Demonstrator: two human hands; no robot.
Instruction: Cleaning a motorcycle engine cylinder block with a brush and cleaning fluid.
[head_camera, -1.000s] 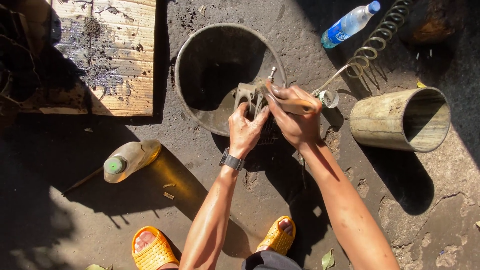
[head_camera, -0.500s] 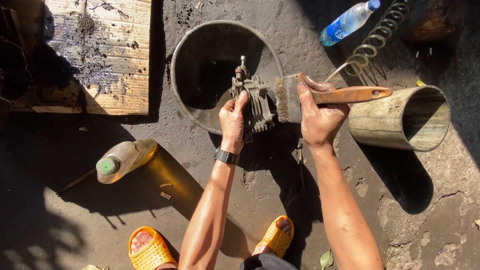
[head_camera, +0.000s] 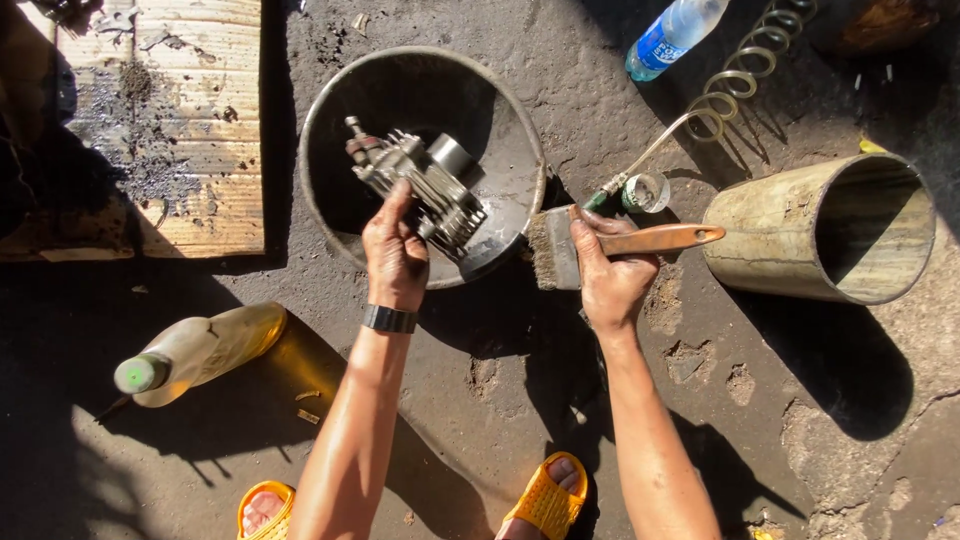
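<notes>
Left hand (head_camera: 395, 250): closed around a grimy finned metal engine part (head_camera: 420, 185), holding it over the round metal basin (head_camera: 330, 110) on the ground.
Right hand (head_camera: 610, 275): gripping a wooden-handled paintbrush (head_camera: 600, 245), bristles just beside the basin rim.
Bottles: a yellowish plastic bottle (head_camera: 200, 350) with green cap lying lower left; a clear bottle (head_camera: 670, 35) with blue label (print too small to tell) upper right.
Other: open metal cylinder (head_camera: 820, 230) on its side at right; worn cardboard (head_camera: 170, 120) upper left.
</notes>
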